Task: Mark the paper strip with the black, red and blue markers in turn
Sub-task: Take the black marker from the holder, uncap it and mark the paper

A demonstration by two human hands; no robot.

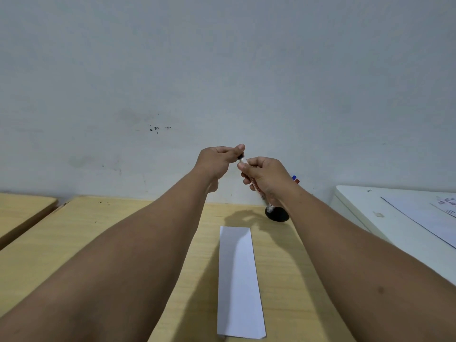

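Blank white strip (238, 282) lies lengthwise on the tabletop (74, 243). Both hands are raised above its far end: the right hand (265, 177) grips a marker (256, 187), the left hand (218, 161) pinches its black cap (240, 157).

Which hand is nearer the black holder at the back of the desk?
Right. The right hand grips a marker just above the holder; the left hand pinches its cap farther to the left.
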